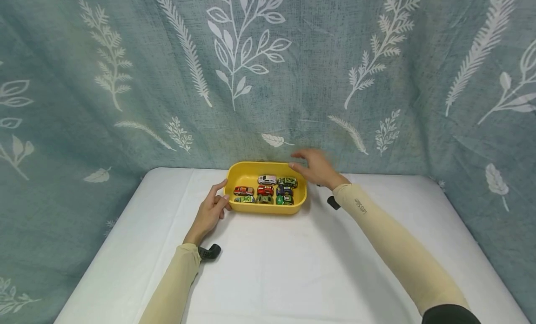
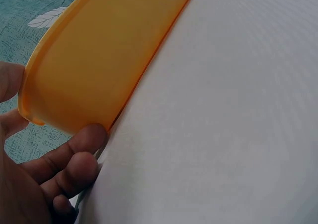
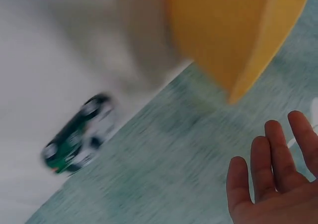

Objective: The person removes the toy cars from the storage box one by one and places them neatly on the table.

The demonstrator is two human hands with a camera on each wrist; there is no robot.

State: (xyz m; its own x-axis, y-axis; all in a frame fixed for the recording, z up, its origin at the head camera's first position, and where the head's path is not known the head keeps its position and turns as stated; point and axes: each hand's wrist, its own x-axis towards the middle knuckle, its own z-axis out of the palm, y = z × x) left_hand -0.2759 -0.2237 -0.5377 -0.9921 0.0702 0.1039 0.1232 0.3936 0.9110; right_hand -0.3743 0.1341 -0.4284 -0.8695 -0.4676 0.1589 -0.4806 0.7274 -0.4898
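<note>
Left hand grips the left end of the tray, presumably steadying it; right hand, fingers released, is by its right rim. Toy cars sit inside; a lone car stands to its right.

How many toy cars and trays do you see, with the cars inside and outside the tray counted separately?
Toy cars in the yellow tray: 8
Toy car on the white table: 1
Yellow tray: 1
Total: 10
</note>
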